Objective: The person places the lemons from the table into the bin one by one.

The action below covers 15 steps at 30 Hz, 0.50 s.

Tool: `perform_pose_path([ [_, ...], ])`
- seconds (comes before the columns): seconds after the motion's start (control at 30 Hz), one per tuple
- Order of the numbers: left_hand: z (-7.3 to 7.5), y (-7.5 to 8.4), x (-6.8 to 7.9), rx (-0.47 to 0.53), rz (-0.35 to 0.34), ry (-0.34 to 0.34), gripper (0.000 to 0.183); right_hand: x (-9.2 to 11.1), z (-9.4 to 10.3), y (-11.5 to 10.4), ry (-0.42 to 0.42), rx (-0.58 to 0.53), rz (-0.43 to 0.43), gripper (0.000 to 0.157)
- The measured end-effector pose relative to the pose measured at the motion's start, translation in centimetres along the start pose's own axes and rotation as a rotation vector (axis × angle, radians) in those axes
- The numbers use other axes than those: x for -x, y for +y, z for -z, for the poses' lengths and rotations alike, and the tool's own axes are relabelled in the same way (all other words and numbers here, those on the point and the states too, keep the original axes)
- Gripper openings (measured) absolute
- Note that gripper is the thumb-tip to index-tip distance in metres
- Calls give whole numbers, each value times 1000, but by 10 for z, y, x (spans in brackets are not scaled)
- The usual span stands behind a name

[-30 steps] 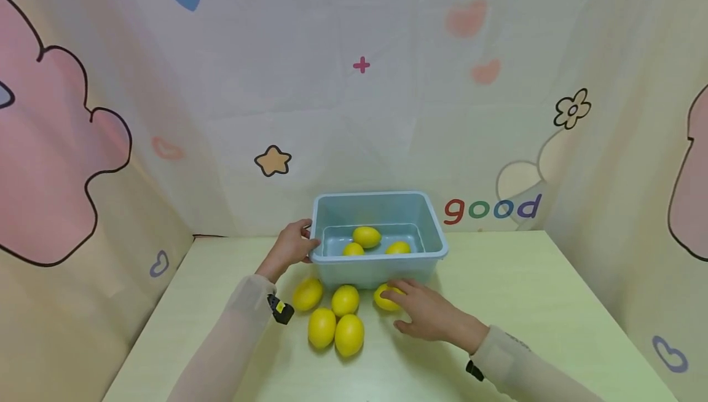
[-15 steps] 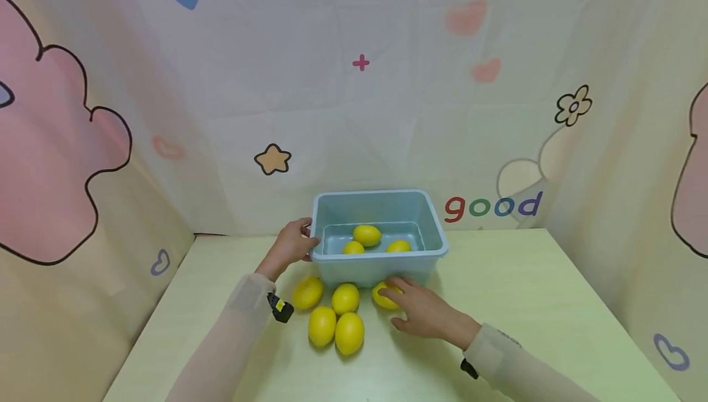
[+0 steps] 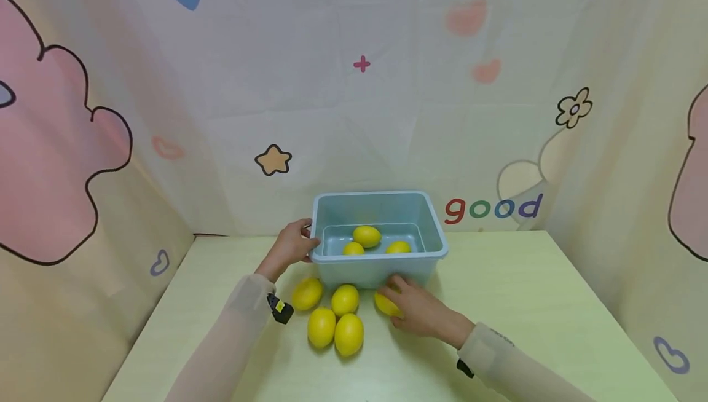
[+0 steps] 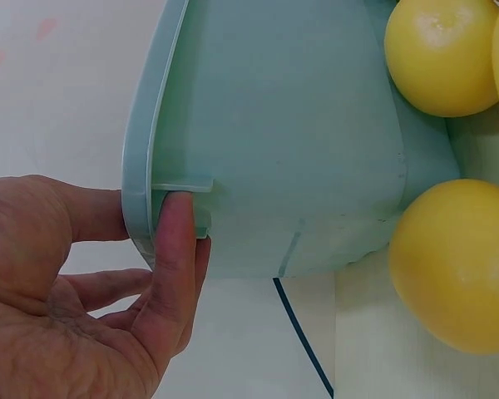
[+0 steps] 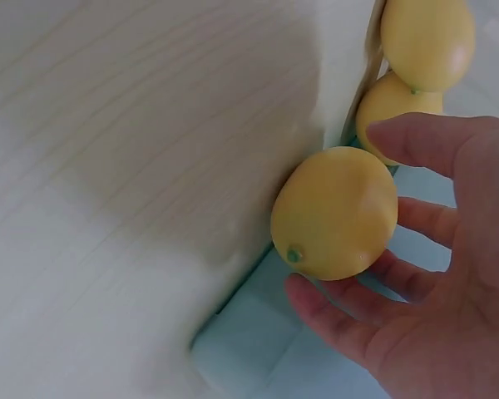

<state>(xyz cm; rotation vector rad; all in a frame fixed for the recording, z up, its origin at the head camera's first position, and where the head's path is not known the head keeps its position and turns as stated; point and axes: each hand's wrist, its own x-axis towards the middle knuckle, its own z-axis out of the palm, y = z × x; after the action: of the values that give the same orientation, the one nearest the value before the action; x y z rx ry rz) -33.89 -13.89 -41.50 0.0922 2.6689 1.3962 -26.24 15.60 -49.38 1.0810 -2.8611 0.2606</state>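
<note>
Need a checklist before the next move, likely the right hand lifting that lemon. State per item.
1. Tub steadied: ok. The left hand pinches its rim.
2. Tub opening uncovered: ok. No lid on it.
3. Room inside: ok. Three lemons show, with bare floor around them.
4. Right hand gripping the near lemon: not ok. In the right wrist view its thumb stands clear of the fruit.
5. Finger contact behind that lemon: cannot tell. The fruit hides it.
6. Clear of the other four lemons on the table: ok. The head view shows a gap.
</note>
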Motion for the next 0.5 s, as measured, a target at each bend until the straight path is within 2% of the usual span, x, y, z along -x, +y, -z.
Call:
perform_pose_path([
  [0.23,-2,-2,0,-1,10,-11,57,1,-3,0,-69,-14,-7,52],
  [0.5,1,2,1,1,2,1,56,-3,-9,5,-86,-52,41,47],
])
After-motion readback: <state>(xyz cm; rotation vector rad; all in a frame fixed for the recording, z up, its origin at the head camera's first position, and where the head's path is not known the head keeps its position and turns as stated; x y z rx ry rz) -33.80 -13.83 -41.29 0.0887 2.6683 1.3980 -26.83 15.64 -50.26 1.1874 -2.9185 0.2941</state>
